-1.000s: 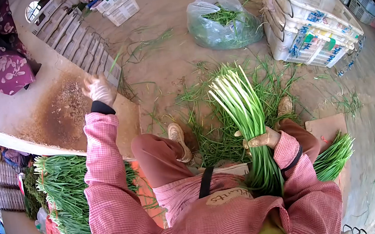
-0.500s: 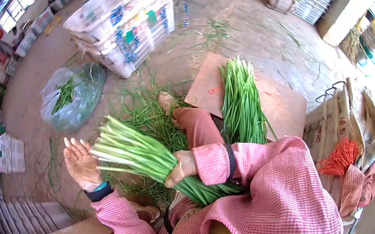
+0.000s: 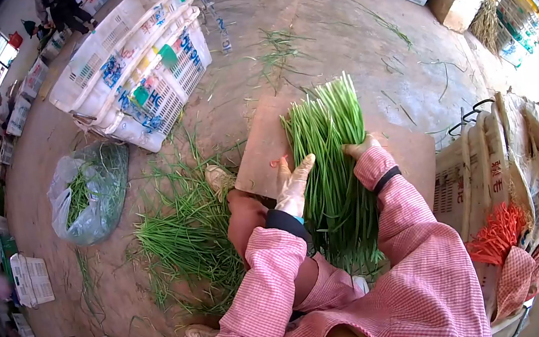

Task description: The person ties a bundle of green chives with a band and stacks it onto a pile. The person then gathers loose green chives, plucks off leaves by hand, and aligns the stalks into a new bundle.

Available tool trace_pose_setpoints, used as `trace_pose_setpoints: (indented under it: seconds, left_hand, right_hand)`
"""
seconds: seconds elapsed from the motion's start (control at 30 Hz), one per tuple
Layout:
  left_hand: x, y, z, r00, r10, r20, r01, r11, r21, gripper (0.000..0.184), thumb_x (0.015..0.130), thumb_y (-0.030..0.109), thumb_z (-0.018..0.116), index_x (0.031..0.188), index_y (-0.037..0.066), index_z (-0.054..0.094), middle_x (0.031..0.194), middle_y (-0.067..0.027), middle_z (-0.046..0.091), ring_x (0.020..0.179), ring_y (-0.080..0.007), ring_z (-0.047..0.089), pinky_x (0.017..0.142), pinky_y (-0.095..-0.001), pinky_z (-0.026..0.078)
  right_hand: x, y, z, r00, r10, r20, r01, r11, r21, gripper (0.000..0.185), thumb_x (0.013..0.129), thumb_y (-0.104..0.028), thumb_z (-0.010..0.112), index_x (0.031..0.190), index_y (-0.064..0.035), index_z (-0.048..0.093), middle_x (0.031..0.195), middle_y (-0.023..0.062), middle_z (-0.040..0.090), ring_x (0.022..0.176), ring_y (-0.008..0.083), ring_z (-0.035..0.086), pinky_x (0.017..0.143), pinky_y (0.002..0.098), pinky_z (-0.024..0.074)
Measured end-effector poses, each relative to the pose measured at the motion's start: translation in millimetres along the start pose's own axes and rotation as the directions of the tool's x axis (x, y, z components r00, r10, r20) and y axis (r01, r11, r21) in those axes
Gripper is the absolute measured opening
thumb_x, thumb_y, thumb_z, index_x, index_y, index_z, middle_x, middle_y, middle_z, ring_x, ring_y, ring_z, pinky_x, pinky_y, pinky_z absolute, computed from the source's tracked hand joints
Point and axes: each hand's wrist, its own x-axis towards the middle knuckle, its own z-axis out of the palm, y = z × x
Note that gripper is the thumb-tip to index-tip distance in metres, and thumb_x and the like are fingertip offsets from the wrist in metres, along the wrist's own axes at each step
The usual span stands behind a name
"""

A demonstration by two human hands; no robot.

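A thick pile of garlic chives (image 3: 334, 187) lies on the brown board (image 3: 259, 142), pale cut ends pointing away from me. My left hand (image 3: 294, 189), in a thin pale glove, rests against the pile's left side. Its thumb reaches over the leaves and its fingers stretch apart beside them. On the other side, my right hand (image 3: 361, 147) grips the edge of the pile, thumb on top; some of its fingers are hidden. A small red tie (image 3: 275, 163) shows on the board by my left fingers.
Loose chives (image 3: 186, 239) cover the floor to the left. Beyond them are a clear plastic bag (image 3: 90, 193) of greens and stacked white crates (image 3: 132, 70). At right, orange-red ties (image 3: 499, 233) hang beside sacking (image 3: 470, 175). A person (image 3: 65, 10) stands far back.
My right hand has carried its bunch from over my lap to the board, where it joins the other chives. My left hand has swung right, from the air to the pile. The view has shifted.
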Motion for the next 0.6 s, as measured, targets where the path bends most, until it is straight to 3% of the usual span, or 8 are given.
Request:
trace_pose_setpoints:
  seconds: [0.03,0.1,0.23,0.37,0.47,0.53,0.57,0.6]
  left_hand:
    - [31.5,-42.6,0.1,1.0,0.018,0.0,-0.017,0.994,0.107,0.107,0.065,0.049,0.07,0.134,-0.005,0.008,0.14,-0.0213,0.013,0.131,-0.0265,0.011,0.106,-0.0351,0.009]
    - [39.3,-48.0,14.9,0.99,-0.08,-0.114,0.131,0.814,0.566,0.108,0.067,0.057,0.063,0.134,-0.005,0.006,0.14,-0.0227,0.01,0.132,-0.0301,0.004,0.107,-0.036,0.008]
    - [47.6,-83.6,25.0,0.989,0.118,0.089,-0.138,0.515,0.846,0.093,0.079,0.059,0.041,0.134,-0.005,0.002,0.141,-0.0216,0.008,0.131,-0.0347,0.004,0.104,-0.0475,0.008]
    - [46.8,-102.0,39.8,0.958,0.22,0.183,-0.225,0.183,0.957,0.076,0.082,0.036,0.042,0.135,-0.004,0.004,0.14,-0.02,0.014,0.132,-0.0318,0.009,0.103,-0.0478,0.011]
    - [52.0,-99.7,35.7,0.946,0.21,0.246,-0.292,0.231,0.928,0.075,0.079,0.032,0.046,0.134,-0.003,0.009,0.14,-0.0196,0.016,0.131,-0.031,0.012,0.103,-0.0491,0.012]
    - [39.6,-61.6,28.3,0.983,0.002,0.184,-0.175,0.328,0.928,0.081,0.076,0.036,0.049,0.135,0.0,0.007,0.14,-0.0212,0.014,0.131,-0.0331,0.012,0.102,-0.052,0.015]
    - [29.6,-48.8,25.1,0.993,-0.032,0.113,-0.091,0.397,0.913,0.085,0.074,0.039,0.052,0.135,-0.001,0.008,0.139,-0.0217,0.016,0.13,-0.0348,0.014,0.101,-0.0531,0.016]
    - [14.4,-29.2,11.5,0.988,0.035,0.153,-0.152,0.456,0.877,0.087,0.074,0.042,0.053,0.135,0.0,0.007,0.139,-0.0227,0.016,0.129,-0.0374,0.016,0.101,-0.0501,0.018]
  right_hand:
    - [41.3,40.4,13.5,0.997,-0.036,0.073,0.032,0.998,0.058,0.079,0.067,-0.013,0.073,0.128,0.0004,0.025,0.108,0.0222,0.054,0.092,0.028,0.058,0.077,0.0347,0.0507]
    - [50.3,79.5,52.3,0.88,-0.362,-0.308,0.05,0.715,-0.697,0.092,0.071,-0.013,0.071,0.135,-0.0051,0.006,0.121,0.0216,0.044,0.107,0.0264,0.049,0.088,0.0327,0.0426]
    - [42.7,84.4,50.5,0.914,-0.4,-0.06,0.386,0.817,0.429,0.081,0.082,-0.019,0.057,0.137,-0.0049,-0.001,0.134,0.0219,0.027,0.121,0.0317,0.032,0.099,0.0327,0.0251]
    - [37.7,82.8,50.1,0.872,-0.484,-0.067,0.402,0.788,-0.466,0.061,0.087,-0.02,0.043,0.137,-0.0073,0.01,0.135,0.0228,0.025,0.122,0.0394,0.028,0.099,0.0406,0.0269]
    - [27.5,68.6,54.1,0.914,-0.393,-0.097,0.273,0.776,-0.569,0.059,0.088,-0.021,0.041,0.136,-0.0077,0.009,0.135,0.0241,0.025,0.121,0.0391,0.03,0.099,0.0405,0.0271]
    - [20.0,70.5,53.6,0.867,-0.497,0.024,0.472,0.807,-0.355,0.056,0.09,-0.016,0.037,0.136,-0.0033,0.006,0.131,0.0265,0.029,0.12,0.0391,0.031,0.098,0.039,0.0289]
    - [-1.1,59.6,54.2,0.603,-0.79,0.11,0.651,0.408,-0.639,0.056,0.09,-0.013,0.035,0.135,-0.0015,0.005,0.128,0.0283,0.032,0.114,0.0399,0.038,0.093,0.0401,0.0335]
    - [2.2,59.7,45.9,0.715,-0.658,0.237,0.675,0.561,-0.479,0.055,0.089,-0.014,0.036,0.134,0.0003,0.009,0.127,0.0303,0.032,0.11,0.0407,0.041,0.091,0.04,0.0354]
